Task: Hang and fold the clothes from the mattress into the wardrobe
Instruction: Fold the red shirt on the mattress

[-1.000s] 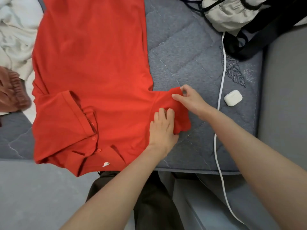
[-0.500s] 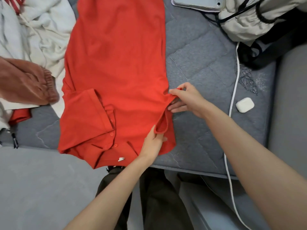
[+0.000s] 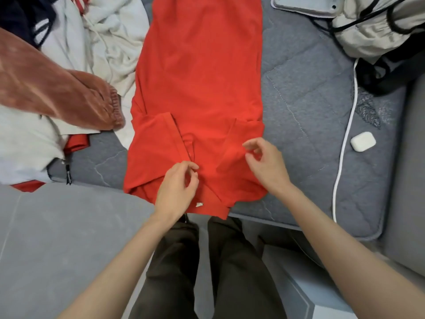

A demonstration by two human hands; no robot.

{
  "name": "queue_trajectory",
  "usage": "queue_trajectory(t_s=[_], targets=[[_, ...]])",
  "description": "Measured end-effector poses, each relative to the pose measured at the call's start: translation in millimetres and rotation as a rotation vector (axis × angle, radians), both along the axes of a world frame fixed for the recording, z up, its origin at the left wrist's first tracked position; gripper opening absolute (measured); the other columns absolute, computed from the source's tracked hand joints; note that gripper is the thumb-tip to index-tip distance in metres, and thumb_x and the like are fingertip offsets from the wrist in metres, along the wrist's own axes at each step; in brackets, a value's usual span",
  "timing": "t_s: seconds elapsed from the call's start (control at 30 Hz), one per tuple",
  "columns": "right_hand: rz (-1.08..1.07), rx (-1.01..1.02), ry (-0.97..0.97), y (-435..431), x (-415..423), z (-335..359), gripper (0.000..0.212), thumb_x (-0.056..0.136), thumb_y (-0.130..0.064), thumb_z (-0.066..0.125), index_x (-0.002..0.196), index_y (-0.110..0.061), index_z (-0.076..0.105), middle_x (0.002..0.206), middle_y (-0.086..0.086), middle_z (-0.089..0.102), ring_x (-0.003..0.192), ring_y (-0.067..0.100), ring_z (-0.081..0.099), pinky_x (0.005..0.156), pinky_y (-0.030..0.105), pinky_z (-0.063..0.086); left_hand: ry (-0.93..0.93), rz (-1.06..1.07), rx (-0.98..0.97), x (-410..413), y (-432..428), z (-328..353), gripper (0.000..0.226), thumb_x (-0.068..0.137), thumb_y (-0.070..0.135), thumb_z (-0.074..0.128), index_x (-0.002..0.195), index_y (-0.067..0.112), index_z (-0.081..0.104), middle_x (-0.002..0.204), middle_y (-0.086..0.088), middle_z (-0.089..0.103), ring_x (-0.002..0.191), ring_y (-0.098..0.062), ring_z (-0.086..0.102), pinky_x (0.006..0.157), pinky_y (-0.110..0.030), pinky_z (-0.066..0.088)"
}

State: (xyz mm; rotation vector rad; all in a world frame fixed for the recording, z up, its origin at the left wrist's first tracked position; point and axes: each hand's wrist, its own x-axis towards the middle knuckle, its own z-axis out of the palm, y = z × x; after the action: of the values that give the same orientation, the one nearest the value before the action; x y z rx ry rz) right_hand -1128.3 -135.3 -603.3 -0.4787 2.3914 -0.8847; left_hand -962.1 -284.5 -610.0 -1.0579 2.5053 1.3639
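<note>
**Mattress point(image 3: 299, 93) with shirt laid out, two hands over the collar end**

Grey quilted mattress fills most of the view, and I stand looking at it from the near edge. A red polo shirt point(image 3: 200, 65) lies flat along its middle. The collar end is toward the person and hangs a little over the edge. Both short sleeves are folded inward onto the chest.

Left of the shirt is a heap of white clothes point(image 3: 110, 38), and a rust-brown garment point(image 3: 57, 93) lies across it. At the far right corner sits a beige bag point(image 3: 372, 26) with black straps. From there a white cable point(image 3: 345, 143) runs down the mattress.

The left hand point(image 3: 177, 189) is over the button placket, its fingers point(image 3: 194, 166) loosely curled, and I see no cloth gripped in them. The right hand point(image 3: 266, 164) is over the folded right sleeve, fingers also loosely curled and not gripping.

A white earbud case point(image 3: 363, 141) lies just beside the cable, well apart from the shirt.
</note>
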Motion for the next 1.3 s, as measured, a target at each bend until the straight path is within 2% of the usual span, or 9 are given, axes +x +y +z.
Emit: queue_trajectory(t_s=[0.17, 0.33, 0.47, 0.67, 0.83, 0.93, 1.03, 1.13, 1.3], targets=[[0.603, 0.291, 0.04, 8, 58, -2, 0.079, 0.073, -0.012, 0.065, 0.145, -0.03, 0.037, 0.158, 0.004, 0.018, 0.143, 0.031, 0.013, 0.12, 0.047, 0.01, -0.106, -0.503, -0.379, 47, -28, -7, 0.085, 0.065, 0.037, 0.076, 0.143, 0.027, 0.043, 0.15, -0.008, 0.031, 0.138, -0.034, 0.026, 0.11, -0.057, 0.024], [0.819, 0.598, 0.241, 16, 85, -32, 0.109, 0.081, -0.018, 0.071, 0.152, -0.036, -0.009, 0.159, 0.006, -0.023, 0.147, 0.039, -0.011, 0.118, 0.052, -0.004, -0.4, -0.812, -0.667, 77, -57, -33, 0.139, 0.058, 0.034, 0.083, 0.148, 0.034, -0.022, 0.157, -0.017, -0.023, 0.143, -0.041, -0.019, 0.112, -0.063, -0.003], [0.836, 0.585, 0.276, 26, 91, -52, 0.108, 0.084, -0.025, 0.068, 0.151, -0.034, -0.016, 0.157, 0.01, -0.029, 0.146, 0.04, -0.015, 0.12, 0.052, 0.002, -0.346, -0.867, -0.796, 81, -73, -52, 0.12, 0.078, 0.025, 0.072, 0.148, 0.029, -0.025, 0.157, -0.02, -0.019, 0.145, -0.041, -0.012, 0.115, -0.061, 0.001], [0.822, 0.414, 0.221, 34, 80, -54, 0.085, 0.086, -0.017, 0.057, 0.153, -0.039, 0.009, 0.161, 0.005, -0.017, 0.149, 0.035, -0.004, 0.119, 0.052, 0.015, -0.305, -0.899, -0.759, 80, -79, -58, 0.103, 0.089, 0.031, 0.062, 0.149, 0.03, -0.021, 0.157, -0.018, -0.02, 0.145, -0.041, -0.011, 0.116, -0.06, 0.003], [0.656, 0.326, 0.249, 27, 79, -44, 0.078, 0.087, -0.007, 0.058, 0.149, -0.043, 0.028, 0.159, 0.02, -0.013, 0.107, 0.035, 0.052, 0.094, 0.038, 0.044, -0.194, -0.784, -0.601, 73, -83, -43, 0.096, 0.085, -0.007, 0.049, 0.152, 0.033, -0.007, 0.162, -0.006, -0.002, 0.148, -0.032, 0.001, 0.119, -0.05, 0.009], [0.654, 0.421, 0.224, 21, 79, -44, 0.093, 0.08, -0.003, 0.06, 0.15, -0.045, 0.018, 0.159, 0.019, -0.016, 0.12, 0.034, 0.047, 0.09, 0.035, 0.045, -0.219, -0.729, -0.586, 67, -85, -39, 0.089, 0.086, 0.0, 0.052, 0.154, 0.025, 0.001, 0.162, 0.0, 0.004, 0.149, -0.024, 0.01, 0.118, -0.041, 0.014], [0.625, 0.466, 0.18, 15, 79, -45, 0.095, 0.081, 0.008, 0.048, 0.152, -0.042, 0.011, 0.161, 0.01, -0.013, 0.149, 0.026, 0.01, 0.098, 0.032, 0.043, -0.249, -0.718, -0.583, 56, -84, -36, 0.075, 0.09, 0.008, 0.053, 0.154, 0.018, 0.014, 0.161, 0.0, 0.011, 0.147, -0.024, 0.015, 0.117, -0.036, 0.016], [0.543, 0.41, 0.092, 11, 73, -42, 0.085, 0.081, 0.014, 0.039, 0.152, -0.029, 0.024, 0.163, 0.002, 0.004, 0.149, 0.017, 0.008, 0.104, 0.033, 0.041, -0.209, -0.594, -0.494, 43, -79, -26, 0.061, 0.086, -0.006, 0.043, 0.145, 0.008, 0.038, 0.15, -0.009, 0.04, 0.14, -0.031, 0.03, 0.107, -0.04, 0.032], [0.509, 0.339, -0.035, 7, 51, -18, 0.068, 0.075, 0.011, 0.037, 0.131, -0.021, 0.059, 0.133, 0.008, 0.06, 0.123, 0.031, 0.053, 0.096, 0.038, 0.044, -0.172, -0.611, -0.476, 32, -84, -7, 0.034, 0.081, -0.008, 0.042, 0.111, 0.004, 0.046, 0.098, -0.016, 0.059, 0.095, -0.035, 0.052, 0.065, -0.041, 0.04]])
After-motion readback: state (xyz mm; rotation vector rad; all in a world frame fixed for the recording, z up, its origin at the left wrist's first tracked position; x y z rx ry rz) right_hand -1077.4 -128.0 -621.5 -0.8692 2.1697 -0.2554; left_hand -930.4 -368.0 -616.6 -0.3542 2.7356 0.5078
